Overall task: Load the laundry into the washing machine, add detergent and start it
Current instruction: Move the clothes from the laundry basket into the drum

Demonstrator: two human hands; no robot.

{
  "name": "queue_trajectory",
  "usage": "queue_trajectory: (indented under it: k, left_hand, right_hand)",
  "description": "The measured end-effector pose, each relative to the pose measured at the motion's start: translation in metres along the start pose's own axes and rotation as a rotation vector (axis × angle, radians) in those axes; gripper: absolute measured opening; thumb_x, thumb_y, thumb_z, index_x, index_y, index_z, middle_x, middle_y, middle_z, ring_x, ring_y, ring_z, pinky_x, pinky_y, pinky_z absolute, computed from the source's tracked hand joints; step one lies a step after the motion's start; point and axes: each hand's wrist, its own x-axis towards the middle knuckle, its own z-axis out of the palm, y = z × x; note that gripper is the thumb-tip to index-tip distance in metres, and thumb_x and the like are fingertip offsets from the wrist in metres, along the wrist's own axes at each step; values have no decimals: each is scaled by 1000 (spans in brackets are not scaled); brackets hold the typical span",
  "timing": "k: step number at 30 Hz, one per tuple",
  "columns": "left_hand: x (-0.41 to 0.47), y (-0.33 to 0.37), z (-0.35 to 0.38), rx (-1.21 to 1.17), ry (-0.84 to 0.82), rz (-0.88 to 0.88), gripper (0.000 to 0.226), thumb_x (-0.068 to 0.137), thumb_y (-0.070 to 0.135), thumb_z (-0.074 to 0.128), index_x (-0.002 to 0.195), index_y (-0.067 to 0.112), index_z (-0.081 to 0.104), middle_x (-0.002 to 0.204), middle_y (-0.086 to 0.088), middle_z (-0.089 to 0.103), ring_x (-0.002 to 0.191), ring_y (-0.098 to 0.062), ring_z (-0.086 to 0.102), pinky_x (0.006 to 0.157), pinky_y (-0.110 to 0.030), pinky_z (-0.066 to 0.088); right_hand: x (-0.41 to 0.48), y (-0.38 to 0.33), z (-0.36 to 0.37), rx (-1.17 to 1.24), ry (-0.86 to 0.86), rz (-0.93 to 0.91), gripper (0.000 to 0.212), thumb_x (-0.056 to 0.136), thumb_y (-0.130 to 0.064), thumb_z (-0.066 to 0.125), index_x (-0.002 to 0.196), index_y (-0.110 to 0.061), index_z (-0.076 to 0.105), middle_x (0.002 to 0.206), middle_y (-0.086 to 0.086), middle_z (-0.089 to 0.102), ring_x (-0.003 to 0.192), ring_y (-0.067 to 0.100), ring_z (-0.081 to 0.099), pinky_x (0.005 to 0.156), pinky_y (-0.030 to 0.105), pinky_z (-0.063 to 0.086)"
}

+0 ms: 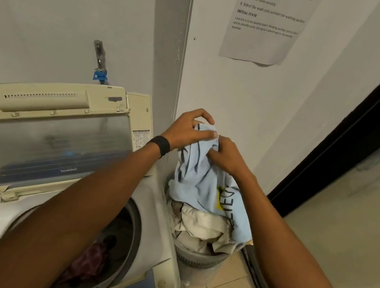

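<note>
Although loading is plainly under way, most of the task looks undone. The washing machine point(161, 216) stands with its lid point(43, 144) raised, and a dark reddish garment point(92, 260) already lies in the drum point(130, 231). Just beside the machine, on the tiled floor, the basket point(200, 262) is heaped with pale clothes point(198, 229). Above it hangs a light blue shirt point(197, 182), lifted partly clear, with its lower folds trailing on the pile. The left hand point(186, 129) pinches the shirt's top edge, thumb pressed on the cloth and fingers point(204, 114) arched over it. The right hand point(229, 157) has its fingers curled into the fabric just below. By my reckoning this shirt and the rest of the basket have yet to go into the drum. No detergent shows anywhere in view, so that step appears untouched, and closing the lid and starting the cycle remain. A printed sheet point(262, 31) on the wall lists those same steps.
</note>
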Motion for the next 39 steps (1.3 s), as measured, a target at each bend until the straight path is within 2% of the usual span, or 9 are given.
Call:
queue_trajectory:
  k: [7, 10, 17, 21, 23, 26, 28, 31, 39]
  left_hand:
    - [-34, -59, 18, -67, -209, -223, 70, 84, 24, 87, 144, 18, 51, 117, 9, 72, 105, -2, 69, 99, -27, 56]
    - [-36, -70, 21, 50, -103, -227, 28, 93, 24, 78, 114, 6, 72, 108, -5, 74, 94, -11, 70, 91, -33, 57]
    - [-17, -40, -8, 158, 66, -35, 41, 94, 25, 77, 73, 12, 45, 73, -5, 41, 70, -15, 44, 67, -29, 29]
    - [-4, -28, -11, 222, 82, 18, 39, 93, 24, 78, 77, 12, 45, 69, 2, 41, 65, -12, 39, 62, -30, 27]
    - [-1, -23, -5, 224, 45, 22, 36, 92, 24, 80, 82, 3, 51, 68, 2, 48, 63, -9, 42, 61, -26, 30]
    - [0, -14, 7, 155, -31, 27, 34, 89, 22, 83, 90, -3, 60, 79, -14, 65, 72, -11, 58, 68, -25, 43]
    - [0, -10, 13, 82, -17, 29, 27, 87, 15, 84, 96, -2, 64, 91, -13, 73, 83, -14, 68, 77, -25, 53]
    - [-2, -11, 14, 4, 143, 58, 32, 81, 1, 81, 107, 6, 63, 101, -6, 71, 89, -10, 67, 79, -24, 54]
    - [-23, -65, 44, 59, -90, -162, 50, 88, 8, 81, 134, 9, 62, 123, -4, 71, 107, -10, 69, 91, -24, 55]
  right_hand:
    - [4, -6, -25, 559, 296, 145, 27, 106, -19, 44, 89, -12, 64, 83, 7, 69, 69, 19, 62, 63, 31, 52]
    - [3, -1, -37, 786, 235, 151, 28, 108, -31, 46, 111, -21, 72, 108, 2, 79, 98, 21, 75, 77, 32, 62]
    - [6, 31, -53, 948, 748, 450, 22, 100, -22, 52, 115, -18, 67, 103, -2, 72, 95, 18, 66, 57, 20, 54]
    - [1, 43, -46, 622, 791, 412, 66, 91, -12, 67, 148, -20, 35, 141, 7, 46, 121, 20, 55, 104, 35, 51]
    - [-1, 38, -43, 316, 710, 112, 92, 80, -11, 79, 155, -23, 26, 154, 1, 32, 138, 20, 42, 114, 30, 38]
    - [3, 22, -35, 63, 97, -212, 111, 75, -16, 82, 163, -25, 15, 163, -9, 26, 146, 10, 34, 114, 17, 33]
    - [6, 12, -27, -76, -173, -139, 91, 83, -19, 82, 158, -28, 31, 149, -2, 50, 127, 12, 52, 96, 24, 44]
    - [7, 4, -19, -125, -7, -122, 9, 99, -25, 67, 103, -18, 67, 89, -1, 67, 77, 15, 58, 73, 34, 43]
    - [9, -33, -54, 401, 322, -290, 27, 103, -10, 56, 113, -30, 72, 112, -21, 70, 107, -8, 64, 93, 13, 49]
